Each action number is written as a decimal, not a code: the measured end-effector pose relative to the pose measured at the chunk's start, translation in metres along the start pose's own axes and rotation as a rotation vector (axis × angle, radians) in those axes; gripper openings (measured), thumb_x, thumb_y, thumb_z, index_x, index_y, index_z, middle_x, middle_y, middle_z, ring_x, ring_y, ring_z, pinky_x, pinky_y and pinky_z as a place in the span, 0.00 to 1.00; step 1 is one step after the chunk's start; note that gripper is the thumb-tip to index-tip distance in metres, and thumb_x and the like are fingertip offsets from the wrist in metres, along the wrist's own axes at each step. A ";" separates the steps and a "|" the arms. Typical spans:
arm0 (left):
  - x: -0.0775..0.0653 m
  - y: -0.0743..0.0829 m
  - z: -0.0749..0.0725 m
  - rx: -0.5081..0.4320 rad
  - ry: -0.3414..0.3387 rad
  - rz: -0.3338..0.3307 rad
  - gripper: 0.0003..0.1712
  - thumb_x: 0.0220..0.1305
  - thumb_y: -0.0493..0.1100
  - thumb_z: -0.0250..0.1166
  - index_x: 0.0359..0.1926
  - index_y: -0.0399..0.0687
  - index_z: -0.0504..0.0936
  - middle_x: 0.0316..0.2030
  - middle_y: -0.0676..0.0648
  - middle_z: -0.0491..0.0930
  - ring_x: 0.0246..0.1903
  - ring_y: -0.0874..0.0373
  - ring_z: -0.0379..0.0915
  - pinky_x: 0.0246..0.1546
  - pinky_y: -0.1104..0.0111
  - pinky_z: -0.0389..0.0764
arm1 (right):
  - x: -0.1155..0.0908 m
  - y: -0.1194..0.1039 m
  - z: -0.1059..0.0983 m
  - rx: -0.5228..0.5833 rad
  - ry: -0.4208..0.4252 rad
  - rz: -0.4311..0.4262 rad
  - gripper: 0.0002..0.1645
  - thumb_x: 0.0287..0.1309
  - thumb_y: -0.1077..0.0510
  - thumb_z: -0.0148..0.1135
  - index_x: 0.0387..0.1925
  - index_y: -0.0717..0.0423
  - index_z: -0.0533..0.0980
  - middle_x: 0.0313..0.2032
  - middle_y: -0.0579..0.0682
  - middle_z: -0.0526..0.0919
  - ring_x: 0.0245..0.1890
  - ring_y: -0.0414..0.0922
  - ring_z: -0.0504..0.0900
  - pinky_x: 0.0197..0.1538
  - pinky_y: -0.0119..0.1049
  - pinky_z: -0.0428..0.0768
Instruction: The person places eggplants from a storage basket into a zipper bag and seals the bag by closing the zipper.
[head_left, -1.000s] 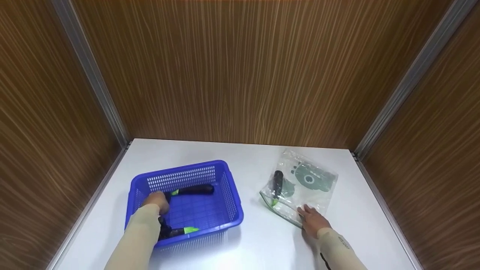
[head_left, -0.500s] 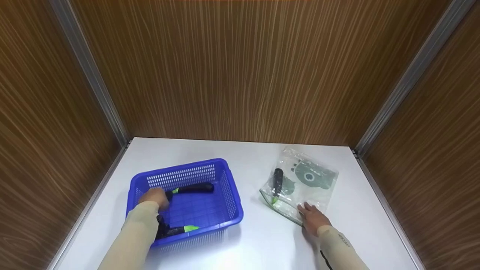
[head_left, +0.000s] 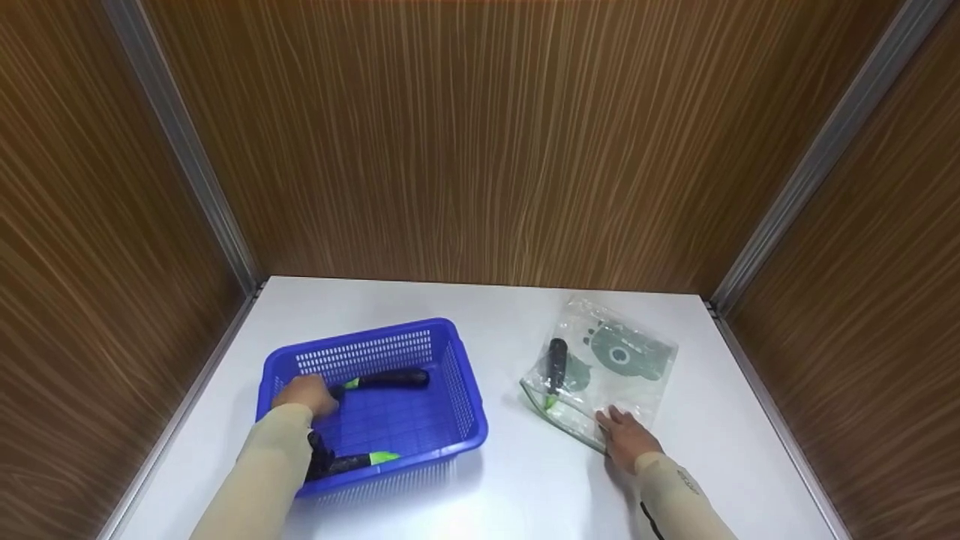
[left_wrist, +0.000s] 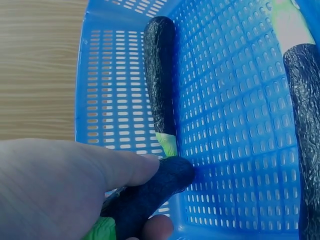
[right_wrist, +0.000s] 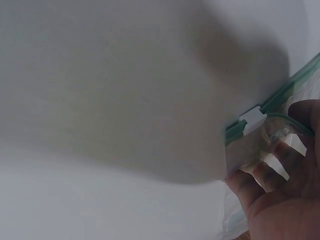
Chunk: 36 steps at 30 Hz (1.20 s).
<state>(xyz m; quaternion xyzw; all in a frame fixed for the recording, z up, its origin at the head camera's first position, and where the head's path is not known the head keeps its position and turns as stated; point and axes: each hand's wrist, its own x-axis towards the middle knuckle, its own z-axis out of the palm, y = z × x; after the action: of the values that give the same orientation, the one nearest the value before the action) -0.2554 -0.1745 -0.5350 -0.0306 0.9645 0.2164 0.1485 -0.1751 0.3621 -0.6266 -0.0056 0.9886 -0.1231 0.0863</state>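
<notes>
Both arms wear smooth, cream-coloured sleeves that reach the wrists. The left sleeve (head_left: 259, 469) looks plain; the right sleeve (head_left: 667, 495) carries 1 small, dark, rounded marking (head_left: 688, 481), too tiny to read, and 1 thin, black, curved strip (head_left: 651, 520). Both hands are bare.

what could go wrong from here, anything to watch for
1. In the left wrist view, the held eggplant looks very close to the stem of another eggplant, so lifting with the left hand might knock that one.
2. The bagged eggplant has its stem near the bag's green edge, so it could slip out.
3. The right hand rests on the thin bag; a tug might drag it.
</notes>
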 end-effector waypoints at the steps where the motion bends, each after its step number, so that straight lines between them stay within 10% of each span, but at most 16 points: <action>1: 0.000 0.000 -0.001 -0.004 0.001 0.002 0.21 0.53 0.37 0.63 0.47 0.28 0.78 0.36 0.38 0.75 0.34 0.46 0.71 0.32 0.57 0.73 | 0.000 0.000 0.000 -0.001 -0.001 0.008 0.27 0.69 0.56 0.46 0.68 0.56 0.65 0.69 0.62 0.59 0.68 0.65 0.56 0.67 0.58 0.56; 17: -0.005 0.009 -0.004 -0.039 0.033 0.026 0.26 0.59 0.41 0.61 0.53 0.25 0.74 0.53 0.25 0.72 0.43 0.42 0.71 0.50 0.43 0.71 | 0.001 0.000 -0.002 0.030 -0.028 0.080 0.28 0.71 0.53 0.42 0.69 0.49 0.63 0.71 0.58 0.57 0.70 0.62 0.52 0.68 0.58 0.53; 36: -0.025 0.022 -0.001 -0.088 0.158 0.200 0.14 0.61 0.39 0.59 0.37 0.26 0.78 0.34 0.36 0.80 0.30 0.49 0.70 0.35 0.50 0.76 | 0.000 0.005 0.006 0.015 0.017 0.007 0.28 0.68 0.57 0.44 0.68 0.56 0.64 0.69 0.62 0.59 0.68 0.65 0.56 0.67 0.58 0.56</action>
<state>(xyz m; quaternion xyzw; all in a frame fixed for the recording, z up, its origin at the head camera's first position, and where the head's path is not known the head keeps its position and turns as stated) -0.2350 -0.1552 -0.5174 0.0421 0.9609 0.2692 0.0485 -0.1736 0.3651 -0.6330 -0.0004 0.9884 -0.1303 0.0783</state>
